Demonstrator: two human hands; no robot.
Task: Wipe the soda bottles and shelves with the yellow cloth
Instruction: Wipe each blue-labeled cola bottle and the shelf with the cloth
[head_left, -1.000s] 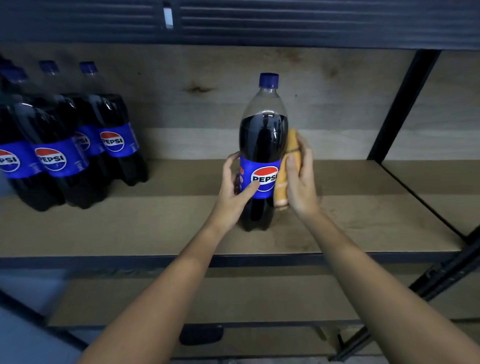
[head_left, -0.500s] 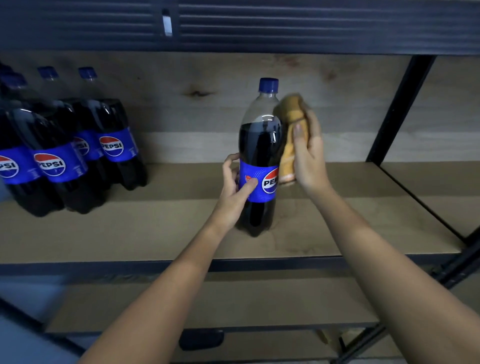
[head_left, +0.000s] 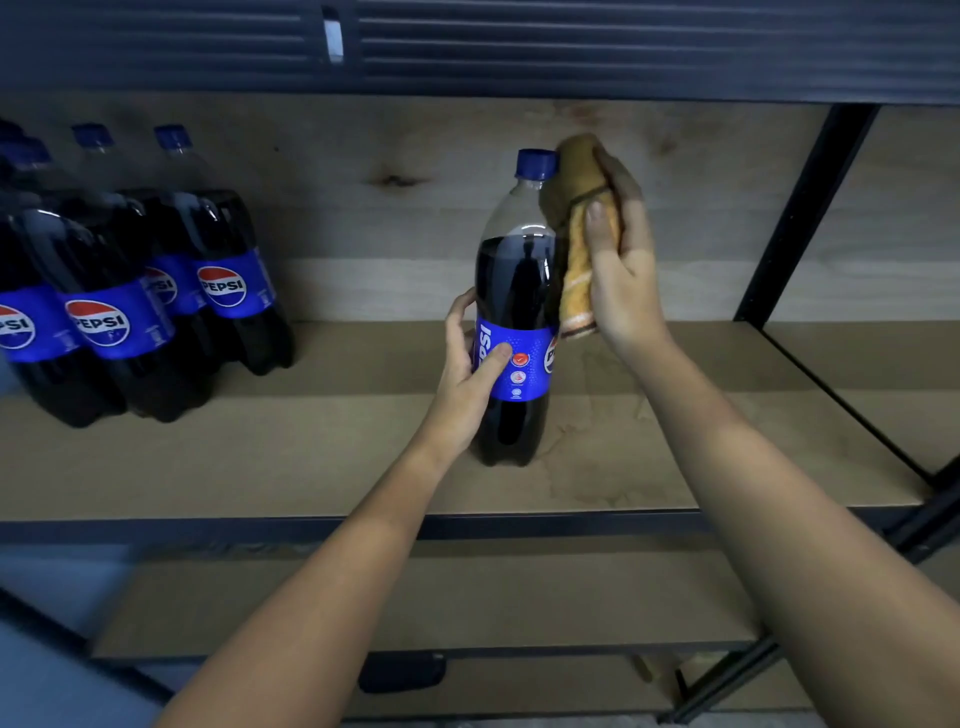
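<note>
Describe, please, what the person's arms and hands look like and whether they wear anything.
Both forearms are bare from the bottom of the frame to the wrists: no sleeves show. The left hand and the right hand wear no gloves, and no watch, bracelet or ring shows. The nails look short and unpainted.

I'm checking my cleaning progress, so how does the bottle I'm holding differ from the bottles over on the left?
The held bottle stands alone mid-shelf; the left bottles crowd together in a group. The left hand grips the held bottle's label while the right hand presses the yellow cloth by its neck; nothing touches the left bottles. Both are upright, dark cola, with blue caps and blue Pepsi labels.
</note>
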